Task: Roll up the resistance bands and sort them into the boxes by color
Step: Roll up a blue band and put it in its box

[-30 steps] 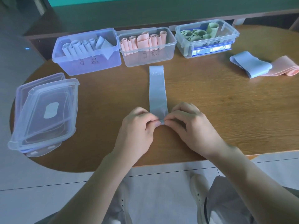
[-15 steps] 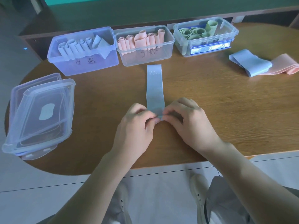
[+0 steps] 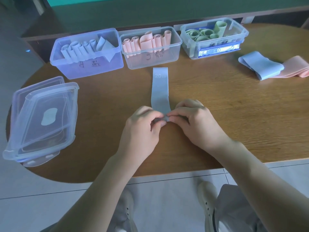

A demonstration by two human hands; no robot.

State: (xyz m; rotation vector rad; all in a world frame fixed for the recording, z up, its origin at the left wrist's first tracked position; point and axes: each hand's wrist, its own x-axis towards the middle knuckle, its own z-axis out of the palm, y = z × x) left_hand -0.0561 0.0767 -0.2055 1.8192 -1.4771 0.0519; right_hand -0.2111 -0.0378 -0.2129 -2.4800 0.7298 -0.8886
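The near end of the blue band (image 3: 160, 91) is pinched into a small roll by the closed fingertips of the left hand (image 3: 142, 129) and right hand (image 3: 195, 121) equally, while its long axis lies flat on the table (image 3: 217, 118), pointing away toward the boxes.

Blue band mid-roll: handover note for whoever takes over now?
Left hand and right hand: both pinch the near end of the blue band, roll just begun; the rest lies flat toward the boxes.
Done: rolls sit in the blue box, pink box and green box.
Left: finish this roll, put it in the blue box; then the loose blue band and pink band at right.
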